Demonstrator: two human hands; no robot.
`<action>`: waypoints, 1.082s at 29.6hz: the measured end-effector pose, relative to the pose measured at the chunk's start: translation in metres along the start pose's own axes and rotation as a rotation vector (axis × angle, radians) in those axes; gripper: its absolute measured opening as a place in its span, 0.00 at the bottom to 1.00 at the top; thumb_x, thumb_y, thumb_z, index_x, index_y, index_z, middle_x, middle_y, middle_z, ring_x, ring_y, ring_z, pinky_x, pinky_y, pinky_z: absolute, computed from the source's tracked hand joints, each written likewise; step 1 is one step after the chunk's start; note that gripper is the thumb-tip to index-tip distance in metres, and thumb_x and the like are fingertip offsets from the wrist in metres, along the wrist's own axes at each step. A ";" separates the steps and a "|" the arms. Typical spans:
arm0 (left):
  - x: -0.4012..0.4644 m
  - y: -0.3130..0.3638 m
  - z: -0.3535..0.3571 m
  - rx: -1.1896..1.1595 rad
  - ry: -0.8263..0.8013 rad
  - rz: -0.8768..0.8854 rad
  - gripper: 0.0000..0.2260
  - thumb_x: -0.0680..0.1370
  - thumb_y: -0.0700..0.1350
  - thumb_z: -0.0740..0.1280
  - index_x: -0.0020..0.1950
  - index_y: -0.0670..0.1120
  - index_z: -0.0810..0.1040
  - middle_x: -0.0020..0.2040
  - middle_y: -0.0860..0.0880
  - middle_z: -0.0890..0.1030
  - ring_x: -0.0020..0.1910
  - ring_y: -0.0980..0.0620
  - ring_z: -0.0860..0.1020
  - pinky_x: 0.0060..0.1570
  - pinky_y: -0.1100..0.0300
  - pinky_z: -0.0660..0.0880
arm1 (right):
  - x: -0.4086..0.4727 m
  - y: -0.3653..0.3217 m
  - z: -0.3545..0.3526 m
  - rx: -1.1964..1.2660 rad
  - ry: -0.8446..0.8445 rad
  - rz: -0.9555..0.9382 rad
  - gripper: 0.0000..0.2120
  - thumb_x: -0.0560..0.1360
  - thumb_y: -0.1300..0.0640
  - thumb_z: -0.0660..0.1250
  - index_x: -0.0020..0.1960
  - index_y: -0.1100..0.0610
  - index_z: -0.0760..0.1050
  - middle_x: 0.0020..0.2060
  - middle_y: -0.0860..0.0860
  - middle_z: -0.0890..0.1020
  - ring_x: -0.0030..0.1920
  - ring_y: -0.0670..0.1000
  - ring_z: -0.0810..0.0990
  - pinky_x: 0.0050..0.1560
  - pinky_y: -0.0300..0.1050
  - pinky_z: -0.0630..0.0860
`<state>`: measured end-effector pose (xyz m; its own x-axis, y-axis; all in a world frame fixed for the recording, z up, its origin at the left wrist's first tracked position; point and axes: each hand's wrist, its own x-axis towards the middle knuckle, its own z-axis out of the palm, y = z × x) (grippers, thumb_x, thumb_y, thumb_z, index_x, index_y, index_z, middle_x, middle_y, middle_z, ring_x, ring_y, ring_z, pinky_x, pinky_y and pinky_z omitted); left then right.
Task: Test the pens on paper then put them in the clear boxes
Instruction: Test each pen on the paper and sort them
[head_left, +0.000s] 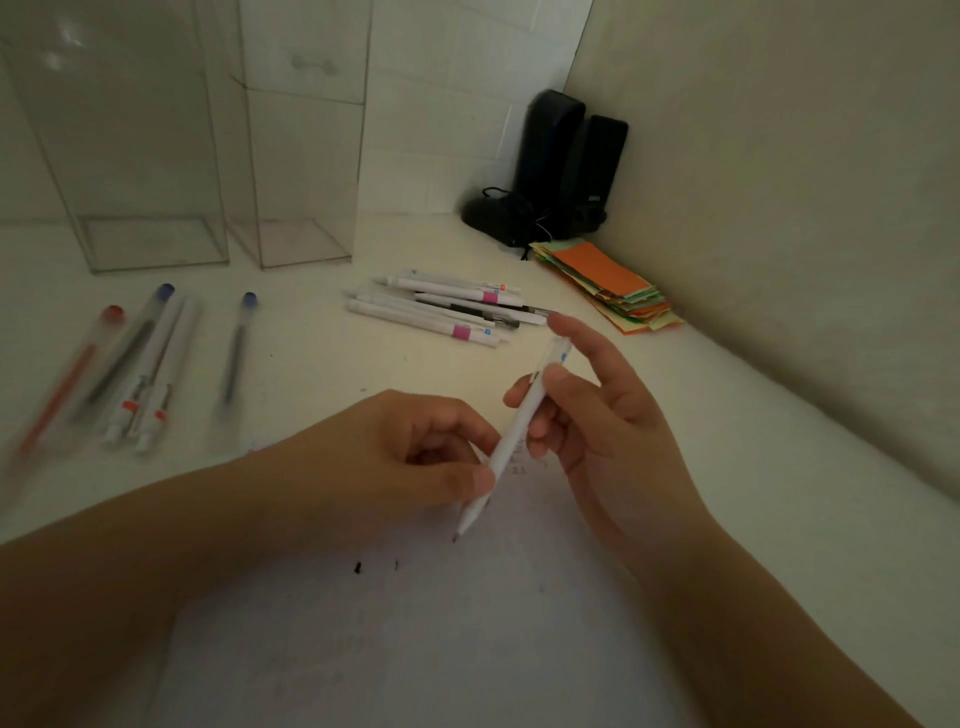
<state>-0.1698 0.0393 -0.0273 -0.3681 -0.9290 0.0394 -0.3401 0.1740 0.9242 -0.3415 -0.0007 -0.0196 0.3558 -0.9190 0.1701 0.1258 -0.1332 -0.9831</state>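
Note:
A white pen (519, 431) slants over the white paper (426, 639), tip down near a few dark ink marks. My left hand (415, 452) pinches its lower barrel and my right hand (597, 410) grips its upper half, index finger stretched out. A heap of white pens (441, 306) lies behind the hands. Several capped pens (135, 364) with red and blue caps lie at the left. Two tall clear boxes (150, 156) (301, 171) stand at the back left; I see nothing inside them.
Two black speakers (571, 166) and a dark mouse with its cable (493, 215) sit in the back right corner. A stack of coloured paper slips (608, 280) lies beside them. A wall runs along the right side of the desk.

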 end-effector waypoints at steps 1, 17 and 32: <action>0.000 0.000 0.000 -0.004 -0.002 0.002 0.06 0.74 0.42 0.67 0.46 0.54 0.78 0.36 0.56 0.83 0.33 0.62 0.78 0.36 0.72 0.72 | 0.000 0.001 0.000 -0.004 0.004 -0.005 0.16 0.78 0.64 0.57 0.62 0.51 0.71 0.35 0.56 0.82 0.29 0.48 0.73 0.35 0.38 0.75; 0.001 -0.007 -0.003 0.068 0.248 0.097 0.08 0.74 0.43 0.67 0.43 0.57 0.77 0.40 0.58 0.82 0.38 0.64 0.78 0.38 0.75 0.70 | -0.004 -0.004 0.004 -0.182 0.066 0.108 0.10 0.66 0.48 0.66 0.37 0.55 0.71 0.23 0.49 0.73 0.24 0.46 0.67 0.26 0.36 0.67; 0.006 -0.024 0.002 0.541 0.245 0.220 0.15 0.76 0.34 0.59 0.51 0.55 0.73 0.43 0.62 0.70 0.45 0.65 0.67 0.47 0.76 0.62 | -0.003 0.006 0.003 -0.551 0.028 0.021 0.11 0.68 0.65 0.69 0.32 0.63 0.68 0.23 0.51 0.72 0.24 0.45 0.67 0.23 0.33 0.64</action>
<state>-0.1652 0.0297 -0.0504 -0.2926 -0.8892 0.3517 -0.6915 0.4508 0.5644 -0.3394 0.0027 -0.0259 0.3275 -0.9320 0.1553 -0.3867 -0.2822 -0.8780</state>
